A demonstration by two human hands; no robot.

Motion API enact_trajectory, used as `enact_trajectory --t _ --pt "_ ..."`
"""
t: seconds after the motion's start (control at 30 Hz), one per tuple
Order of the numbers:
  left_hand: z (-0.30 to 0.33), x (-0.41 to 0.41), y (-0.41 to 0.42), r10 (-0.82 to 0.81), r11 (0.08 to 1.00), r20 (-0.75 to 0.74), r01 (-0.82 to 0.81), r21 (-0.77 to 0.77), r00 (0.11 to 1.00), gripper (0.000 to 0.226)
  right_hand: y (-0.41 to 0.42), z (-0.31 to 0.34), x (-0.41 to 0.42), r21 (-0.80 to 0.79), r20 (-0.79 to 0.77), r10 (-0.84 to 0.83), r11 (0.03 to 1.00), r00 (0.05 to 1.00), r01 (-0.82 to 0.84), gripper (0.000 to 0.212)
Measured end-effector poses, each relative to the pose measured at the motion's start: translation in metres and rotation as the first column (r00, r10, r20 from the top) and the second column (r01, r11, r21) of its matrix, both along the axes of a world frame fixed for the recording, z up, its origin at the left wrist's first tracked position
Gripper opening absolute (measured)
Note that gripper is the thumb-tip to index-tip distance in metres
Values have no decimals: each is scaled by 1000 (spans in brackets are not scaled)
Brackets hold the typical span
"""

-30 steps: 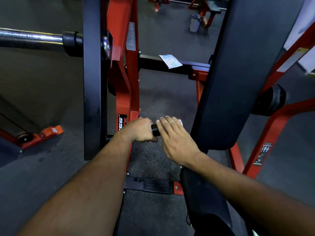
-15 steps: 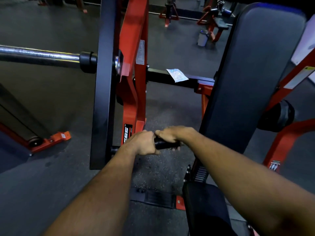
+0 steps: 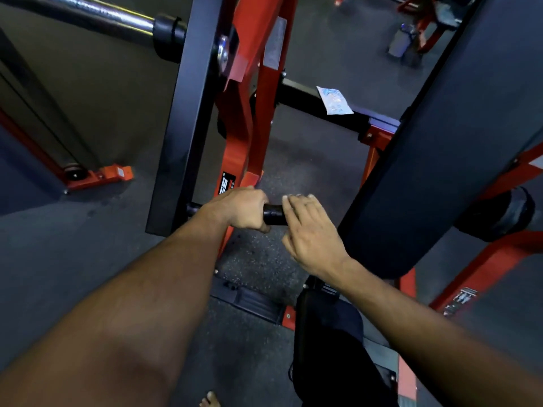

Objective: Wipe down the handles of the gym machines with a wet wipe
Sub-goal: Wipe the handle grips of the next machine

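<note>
I read this as mid-task, on one handle of one machine. Largest first: the red frame (image 3: 249, 113) rises just beyond my fingers, and the black back pad (image 3: 440, 157) slants down close on the right of them. A chrome bar (image 3: 88, 13) runs off far up and to the left. The seat (image 3: 329, 348) sits below my right wrist.

My left hand (image 3: 241, 208) grips the inner part of the handle (image 3: 273, 214), fingers curled around it, holding it steady. My right hand (image 3: 308, 230) lies over the outer end, its fingers (image 3: 299, 201) fairly straight and draped across the top rather than wrapped. A pale edge shows at those fingertips; it may be the wipe pressed underneath, but the hand hides it and I cannot tell for sure. Only a short bare stretch of black grip shows between the two hands.

A small wipe packet (image 3: 335, 100) rests on the black crossbar (image 3: 308, 101), well beyond the fingers and up to the right.

My judgement: the outer end is being worked now, the part under my left hand is not yet reachable, and nothing shows which parts are already clean. Other machines stand far back, so much of the job looks left.
</note>
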State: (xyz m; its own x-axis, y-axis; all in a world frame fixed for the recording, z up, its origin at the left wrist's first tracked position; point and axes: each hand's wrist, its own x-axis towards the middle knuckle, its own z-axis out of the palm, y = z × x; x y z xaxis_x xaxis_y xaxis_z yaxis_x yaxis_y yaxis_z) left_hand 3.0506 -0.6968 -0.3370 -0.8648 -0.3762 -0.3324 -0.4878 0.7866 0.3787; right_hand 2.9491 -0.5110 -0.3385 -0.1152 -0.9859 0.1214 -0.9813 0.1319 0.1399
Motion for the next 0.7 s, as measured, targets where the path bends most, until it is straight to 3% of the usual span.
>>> enact_trajectory --t 0.1,0.2,0.3,0.37,0.43,0.5,0.53,0.6,0.7 --pt "2 0 2 17 1000 1 -17 -13 1000 34 13 4 0 57 -44 60 997 997 -57 72" --pt "3 1 4 31 999 8 -31 -28 999 32 -3 17 0 159 -60 -30 986 998 39 64" --pt "2 2 6 52 998 -6 -52 -47 999 33 -38 43 -4 263 139 -214 949 967 173 43" --pt "1 2 5 56 996 -5 -56 -70 998 35 -59 58 -14 447 355 -314 884 880 135 35" --pt "2 3 6 61 996 -7 -61 -68 998 36 -65 72 -31 522 552 -431 846 713 108 35" --pt "2 3 6 69 996 -13 -69 -49 998 35 -55 75 -43 438 711 -428 890 558 124 39" --pt "3 3 6 71 996 -15 -72 -43 997 35 -48 74 -46 379 741 -393 914 544 145 38" --pt "3 4 6 73 997 -11 -73 -40 997 35 -37 68 -46 284 717 -286 953 635 108 33" --pt "5 5 7 71 997 -11 -71 -35 997 34 -22 58 -36 183 534 -93 983 840 -8 36"
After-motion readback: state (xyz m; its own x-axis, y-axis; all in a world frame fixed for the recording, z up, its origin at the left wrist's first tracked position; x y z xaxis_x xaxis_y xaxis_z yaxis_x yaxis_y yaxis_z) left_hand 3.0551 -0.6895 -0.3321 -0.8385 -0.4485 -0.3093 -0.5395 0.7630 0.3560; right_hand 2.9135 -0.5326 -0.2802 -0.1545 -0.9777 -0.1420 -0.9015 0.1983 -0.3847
